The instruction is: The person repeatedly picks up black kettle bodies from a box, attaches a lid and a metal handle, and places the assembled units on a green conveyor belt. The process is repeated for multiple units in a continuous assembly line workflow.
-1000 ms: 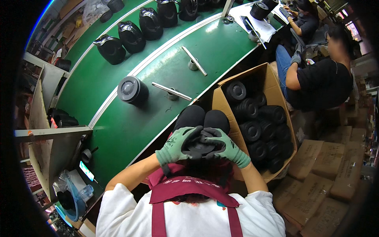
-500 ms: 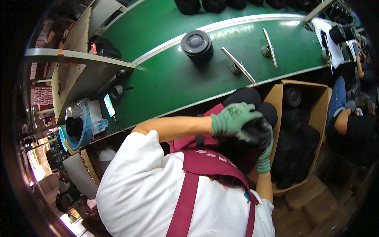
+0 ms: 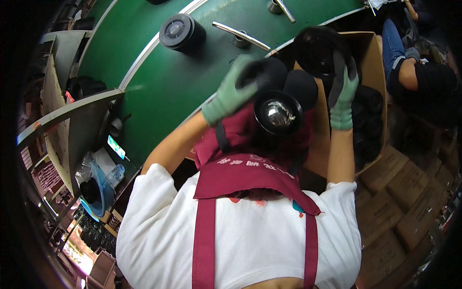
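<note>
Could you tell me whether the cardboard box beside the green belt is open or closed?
Open. The cardboard box has its top flaps folded out, and round black parts show stacked inside it, below the right hand.

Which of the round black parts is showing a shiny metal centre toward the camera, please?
The round black part below the left hand, in front of the cardboard box; the black part on the green belt shows only a dull ringed top.
</note>
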The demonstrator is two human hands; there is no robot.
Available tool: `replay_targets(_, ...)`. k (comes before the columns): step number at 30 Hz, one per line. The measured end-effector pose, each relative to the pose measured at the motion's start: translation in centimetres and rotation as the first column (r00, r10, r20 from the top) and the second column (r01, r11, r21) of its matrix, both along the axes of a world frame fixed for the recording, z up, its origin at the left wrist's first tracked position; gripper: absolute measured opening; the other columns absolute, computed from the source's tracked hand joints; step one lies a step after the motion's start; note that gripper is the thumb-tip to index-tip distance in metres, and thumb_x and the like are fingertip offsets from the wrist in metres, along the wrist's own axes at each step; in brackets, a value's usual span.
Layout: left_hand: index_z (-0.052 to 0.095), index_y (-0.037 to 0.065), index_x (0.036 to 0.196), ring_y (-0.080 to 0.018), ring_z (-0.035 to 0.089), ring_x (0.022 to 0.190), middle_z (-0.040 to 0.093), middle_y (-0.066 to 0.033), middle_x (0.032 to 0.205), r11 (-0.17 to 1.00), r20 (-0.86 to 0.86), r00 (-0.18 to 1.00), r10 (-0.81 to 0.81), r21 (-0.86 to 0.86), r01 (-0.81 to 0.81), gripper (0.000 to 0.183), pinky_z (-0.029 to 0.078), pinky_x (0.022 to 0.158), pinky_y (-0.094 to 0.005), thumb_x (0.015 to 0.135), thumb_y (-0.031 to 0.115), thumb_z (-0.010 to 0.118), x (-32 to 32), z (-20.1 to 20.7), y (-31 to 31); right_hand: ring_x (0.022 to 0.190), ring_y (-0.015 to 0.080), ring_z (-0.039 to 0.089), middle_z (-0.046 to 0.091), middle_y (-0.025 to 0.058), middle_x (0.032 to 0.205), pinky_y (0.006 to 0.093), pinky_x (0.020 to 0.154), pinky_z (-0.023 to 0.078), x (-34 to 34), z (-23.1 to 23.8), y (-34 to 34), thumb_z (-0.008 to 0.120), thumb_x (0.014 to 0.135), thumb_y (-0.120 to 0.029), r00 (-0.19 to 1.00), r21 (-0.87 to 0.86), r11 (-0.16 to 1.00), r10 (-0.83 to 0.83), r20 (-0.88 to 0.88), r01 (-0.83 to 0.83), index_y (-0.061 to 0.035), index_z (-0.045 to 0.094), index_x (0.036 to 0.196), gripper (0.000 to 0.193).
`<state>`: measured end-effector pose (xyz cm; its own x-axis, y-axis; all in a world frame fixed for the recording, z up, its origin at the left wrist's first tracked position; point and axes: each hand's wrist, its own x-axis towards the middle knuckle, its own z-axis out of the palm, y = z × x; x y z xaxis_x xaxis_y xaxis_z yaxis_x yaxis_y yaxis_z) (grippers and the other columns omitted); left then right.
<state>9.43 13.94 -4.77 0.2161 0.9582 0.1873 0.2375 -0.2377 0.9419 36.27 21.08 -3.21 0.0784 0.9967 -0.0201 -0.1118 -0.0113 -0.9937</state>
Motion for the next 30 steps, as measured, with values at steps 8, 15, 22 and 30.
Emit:
replay_targets(8,0.069,0.008,0.110,-0.0298,0.059,0.107,0.064,-0.0108,0.112,0.901,-0.128,0.893,-0.431,-0.110,0.419,0.035,0.042,0.096,-0.0416,0.080,0.025,0.075,1.2,2.6,-0.5,0.075,0.0052,0.049,0.056,-0.0010,0.100,0.0210,0.060,0.042,-9.7,-8.8,12.1,0.060,0.096,-0.030,0.957,-0.287,0.929,0.171,-0.233,-0.235,-0.0098,0.050,0.135,0.045)
replay_targets(15,0.067,0.008,0.111,-0.0337,0.058,0.106,0.062,-0.0146,0.112,0.995,-0.229,0.971,0.072,0.077,-0.056,0.031,0.045,0.092,-0.0426,0.081,0.015,0.071,-0.9,1.5,12.6,0.091,0.0105,0.058,0.063,0.0043,0.108,0.0246,0.076,0.049,1.1,-6.1,16.6,0.070,0.091,-0.016,0.961,-0.160,0.949,0.276,0.015,-0.270,-0.0019,0.058,0.120,0.034)
replay_targets(22,0.061,0.009,0.119,-0.0349,0.056,0.109,0.060,-0.0142,0.116,0.941,-0.412,0.884,0.219,0.328,-0.081,0.042,0.044,0.094,-0.0449,0.082,0.026,0.070,3.2,-2.5,28.4,0.064,0.0126,0.057,0.065,0.0022,0.089,0.0251,0.053,0.045,16.8,-8.2,27.3,0.069,0.090,-0.028,0.984,-0.224,0.959,-0.176,0.012,0.175,-0.0129,0.060,0.115,0.031)
replay_targets(30,0.049,0.008,0.137,-0.0358,0.045,0.130,0.049,-0.0169,0.140,0.951,-0.641,0.748,0.173,0.305,0.042,0.064,0.035,0.110,-0.0453,0.084,0.038,0.067,10.0,-9.8,47.6,0.070,0.0160,0.059,0.062,0.0033,0.090,0.0329,0.058,0.048,22.7,-9.8,49.4,0.072,0.083,-0.054,0.875,-0.121,0.880,-0.426,0.230,0.460,-0.0114,0.058,0.114,0.055)
